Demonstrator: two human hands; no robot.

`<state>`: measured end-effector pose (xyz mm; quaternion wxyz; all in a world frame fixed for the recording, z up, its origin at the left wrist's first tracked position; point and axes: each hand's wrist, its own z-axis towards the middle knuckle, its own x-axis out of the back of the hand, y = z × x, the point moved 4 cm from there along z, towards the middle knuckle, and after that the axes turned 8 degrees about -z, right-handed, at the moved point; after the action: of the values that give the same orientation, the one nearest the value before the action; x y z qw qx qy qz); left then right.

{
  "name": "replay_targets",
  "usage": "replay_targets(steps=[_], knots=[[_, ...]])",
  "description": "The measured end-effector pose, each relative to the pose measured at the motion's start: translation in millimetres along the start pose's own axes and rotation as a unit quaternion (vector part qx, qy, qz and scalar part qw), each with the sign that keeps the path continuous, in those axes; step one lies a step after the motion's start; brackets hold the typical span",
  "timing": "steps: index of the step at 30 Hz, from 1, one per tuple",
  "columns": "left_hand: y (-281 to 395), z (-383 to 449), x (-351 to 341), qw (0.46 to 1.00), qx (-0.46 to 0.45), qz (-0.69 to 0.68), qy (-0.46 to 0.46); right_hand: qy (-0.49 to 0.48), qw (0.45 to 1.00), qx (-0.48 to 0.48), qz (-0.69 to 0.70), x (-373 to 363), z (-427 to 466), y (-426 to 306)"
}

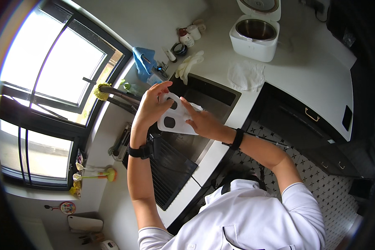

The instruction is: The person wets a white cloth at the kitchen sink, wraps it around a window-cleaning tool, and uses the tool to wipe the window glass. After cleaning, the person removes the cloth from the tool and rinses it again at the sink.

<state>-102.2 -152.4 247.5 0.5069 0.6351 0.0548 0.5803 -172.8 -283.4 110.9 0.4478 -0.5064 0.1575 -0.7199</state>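
Over the sink, a thin white piece with rounded cut-out openings is held between my two hands; its exact kind is unclear. My left hand grips its upper left edge, with the thumb by an opening. On the right side, my right hand pinches it between thumb and fingers, partly hiding it. Each wrist wears a black strap, and the left one carries a small black device. Below the hands, a dark ribbed drying rack lies across the sink's near part.
Pale gloves hang at the sink's far corner, near a blue cloth over the faucet. An open white rice cooker and a crumpled translucent sheet lie on the counter. A green-headed brush stands by the window.
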Motion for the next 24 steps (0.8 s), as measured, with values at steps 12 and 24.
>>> replay_targets(steps=[12,24], knots=[[21,-3,-8,0.991,-0.092,0.06,0.071,0.026,0.999,0.026,0.006,-3,-3,5],[39,-19,2,0.997,-0.082,-0.001,-0.006,0.015,1.0,-0.002,0.004,1,-7,3]])
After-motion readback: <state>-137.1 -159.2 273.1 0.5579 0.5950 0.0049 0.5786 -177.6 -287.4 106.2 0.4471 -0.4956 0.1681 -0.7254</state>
